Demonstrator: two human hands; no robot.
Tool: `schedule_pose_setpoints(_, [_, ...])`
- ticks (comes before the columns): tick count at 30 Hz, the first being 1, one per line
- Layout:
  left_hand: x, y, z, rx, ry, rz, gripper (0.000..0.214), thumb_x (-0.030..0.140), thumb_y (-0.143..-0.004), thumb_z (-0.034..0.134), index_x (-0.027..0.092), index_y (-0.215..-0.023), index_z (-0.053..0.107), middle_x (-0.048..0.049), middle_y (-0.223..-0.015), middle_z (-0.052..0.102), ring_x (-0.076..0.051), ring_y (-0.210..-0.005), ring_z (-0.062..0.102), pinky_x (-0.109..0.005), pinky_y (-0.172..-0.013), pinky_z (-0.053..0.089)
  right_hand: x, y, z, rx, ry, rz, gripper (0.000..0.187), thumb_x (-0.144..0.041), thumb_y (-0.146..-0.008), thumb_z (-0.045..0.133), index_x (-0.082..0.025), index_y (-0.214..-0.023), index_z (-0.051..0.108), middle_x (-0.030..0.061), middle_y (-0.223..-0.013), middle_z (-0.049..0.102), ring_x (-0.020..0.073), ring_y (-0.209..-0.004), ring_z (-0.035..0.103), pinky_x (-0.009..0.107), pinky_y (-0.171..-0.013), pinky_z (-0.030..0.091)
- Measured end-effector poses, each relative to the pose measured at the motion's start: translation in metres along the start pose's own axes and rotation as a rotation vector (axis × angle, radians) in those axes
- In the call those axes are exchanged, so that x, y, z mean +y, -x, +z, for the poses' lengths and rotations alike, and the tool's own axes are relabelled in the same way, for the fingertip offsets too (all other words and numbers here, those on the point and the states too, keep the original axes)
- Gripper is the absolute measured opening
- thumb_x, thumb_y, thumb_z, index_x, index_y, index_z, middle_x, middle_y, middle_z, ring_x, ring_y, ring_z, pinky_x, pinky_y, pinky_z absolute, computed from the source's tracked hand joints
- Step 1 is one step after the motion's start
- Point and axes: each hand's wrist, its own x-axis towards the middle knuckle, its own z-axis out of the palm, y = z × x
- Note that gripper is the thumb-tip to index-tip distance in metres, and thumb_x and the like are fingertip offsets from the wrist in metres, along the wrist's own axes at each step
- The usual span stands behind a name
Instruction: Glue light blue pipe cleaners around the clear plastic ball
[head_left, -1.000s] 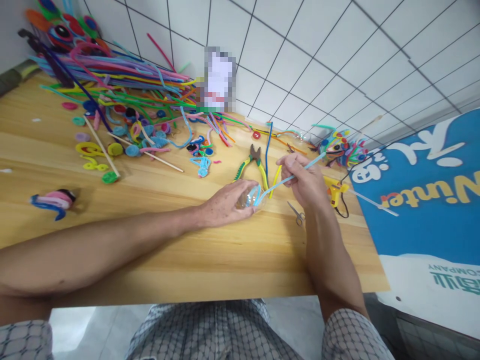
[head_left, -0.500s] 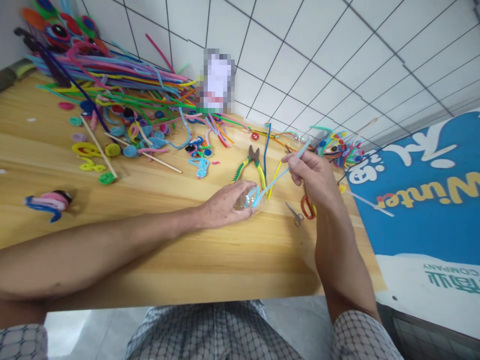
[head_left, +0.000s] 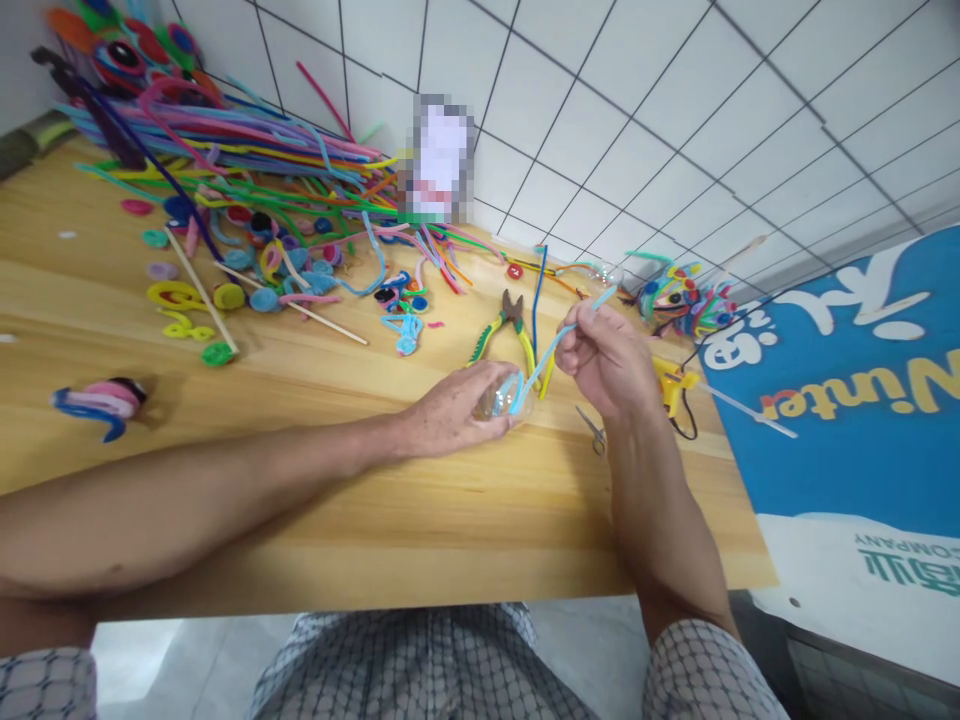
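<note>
Right hand (head_left: 609, 360) dropped nearer left hand (head_left: 457, 408), pinching blue stem (head_left: 559, 340); left cups clear ball (head_left: 504, 402), mostly hidden.

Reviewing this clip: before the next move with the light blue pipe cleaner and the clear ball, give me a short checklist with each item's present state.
1. Left hand grips the clear ball on the table: ok.
2. Right hand pinches the light blue pipe cleaner: ok.
3. Pipe cleaner's lower end reaches the ball: ok; whether it is threaded through or only wrapped: cannot tell.
4. Pliers lie apart from both hands: ok.
5. Small scissors sit close beside the right wrist: not ok, could be knocked.
6. Glue gun on or off: cannot tell.
</note>
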Motion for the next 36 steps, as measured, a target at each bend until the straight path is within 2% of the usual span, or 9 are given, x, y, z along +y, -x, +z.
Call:
schedule_pose_setpoints(6, [-0.001,0.0,0.0,-0.001,-0.008,-0.011,0.056,0.04,-0.096,0.071,0.018,-0.146,0.058,-0.0166,-0.139,0.074,-0.032,-0.124,0.073,-0.051,-0.11,0.061,0.007,-0.002,0.003,0.008,-0.069,0.012,0.044,-0.051,-0.074,0.102,-0.022,-0.085,0.071,-0.0063,-0.066,0.068,0.0073,-0.051,0.059,0.018,-0.046,0.046])
schedule_pose_setpoints(14, [0.0,0.0,0.0,-0.001,-0.005,-0.018,0.057,0.036,-0.094,0.074,0.018,-0.146,0.059,-0.0168,-0.14,0.074,-0.032,-0.124,0.074,-0.05,-0.11,0.061,0.004,-0.006,-0.001,0.06,-0.078,-0.078,0.044,-0.05,-0.073,0.101,-0.024,-0.089,0.07,-0.0075,-0.068,0.064,0.0073,-0.053,0.055,0.019,-0.045,0.042])
schedule_pose_setpoints(20, [0.0,0.001,0.0,-0.003,-0.012,-0.01,0.055,0.035,-0.094,0.075,0.02,-0.145,0.059,-0.0148,-0.141,0.073,-0.031,-0.125,0.073,-0.048,-0.111,0.061,0.0,-0.004,-0.003,0.043,0.054,-0.06,0.048,-0.054,-0.07,0.101,-0.023,-0.083,0.067,-0.0105,-0.057,0.044,0.0065,-0.048,0.039,0.022,-0.044,0.033])
schedule_pose_setpoints(22, [0.0,0.001,-0.001,-0.003,-0.009,-0.012,0.054,0.035,-0.094,0.075,0.02,-0.144,0.06,-0.0148,-0.14,0.073,-0.031,-0.124,0.073,-0.049,-0.11,0.061,-0.002,-0.003,-0.005,0.017,0.096,-0.048,0.046,-0.056,-0.071,0.1,-0.022,-0.083,0.07,-0.0105,-0.056,0.042,0.0063,-0.047,0.035,0.022,-0.045,0.03])
schedule_pose_setpoints(25, [0.0,0.001,-0.001,-0.006,-0.003,-0.011,0.054,0.036,-0.094,0.074,0.02,-0.143,0.059,-0.0153,-0.139,0.074,-0.031,-0.123,0.074,-0.05,-0.109,0.061,-0.005,-0.001,-0.008,-0.03,0.164,-0.032,0.047,-0.06,-0.074,0.098,-0.021,-0.084,0.073,-0.0084,-0.056,0.047,0.0071,-0.048,0.037,0.023,-0.045,0.03])
schedule_pose_setpoints(30, [-0.001,0.001,-0.001,-0.007,-0.019,-0.004,0.057,0.038,-0.095,0.073,0.02,-0.147,0.058,-0.0159,-0.141,0.074,-0.031,-0.125,0.074,-0.049,-0.11,0.061,-0.005,0.001,-0.015,-0.13,0.312,0.025,0.056,-0.072,-0.074,0.095,-0.021,-0.077,0.07,-0.0019,-0.065,0.063,0.0099,-0.054,0.05,0.025,-0.049,0.038])
schedule_pose_setpoints(36, [-0.001,0.002,-0.001,-0.001,-0.014,-0.014,0.056,0.038,-0.095,0.073,0.02,-0.145,0.059,-0.0155,-0.14,0.074,-0.031,-0.123,0.074,-0.049,-0.109,0.062,-0.006,0.003,-0.017,-0.116,0.419,-0.009,0.059,-0.078,-0.082,0.086,-0.02,-0.075,0.073,-0.0015,-0.061,0.06,0.0109,-0.055,0.05,0.026,-0.052,0.04])
